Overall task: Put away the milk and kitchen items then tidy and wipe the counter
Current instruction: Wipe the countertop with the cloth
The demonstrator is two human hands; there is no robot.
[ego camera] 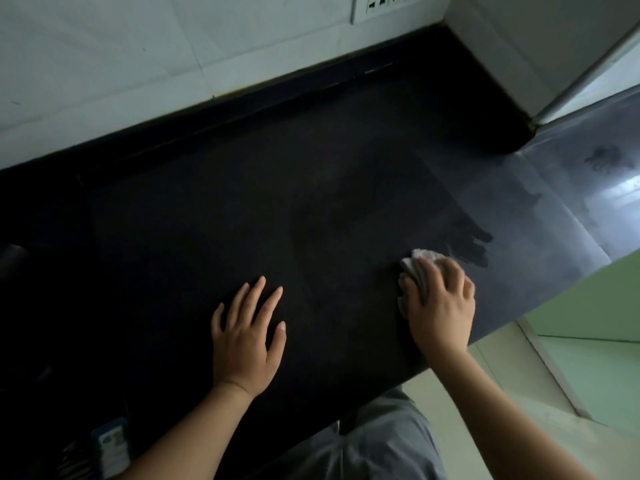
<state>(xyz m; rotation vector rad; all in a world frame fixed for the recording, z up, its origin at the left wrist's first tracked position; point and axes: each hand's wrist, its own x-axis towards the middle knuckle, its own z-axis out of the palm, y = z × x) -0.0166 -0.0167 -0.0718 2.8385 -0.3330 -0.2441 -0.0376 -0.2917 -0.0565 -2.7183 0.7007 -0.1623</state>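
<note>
The black counter (242, 188) fills the middle of the view. My right hand (440, 303) presses a crumpled grey-white cloth (420, 259) against the counter near its front right part, fingers curled over the cloth. Wet streaks (474, 247) show on the surface just beyond the cloth. My left hand (247, 337) lies flat on the counter to the left of the cloth, fingers spread, holding nothing.
A white tiled wall (138, 57) with a socket plate (391, 5) runs behind the counter. A pale appliance or cabinet corner (540, 57) stands at the back right. A blue-and-white packet (112, 445) lies in the dark at the lower left. Green floor (588, 341) lies right.
</note>
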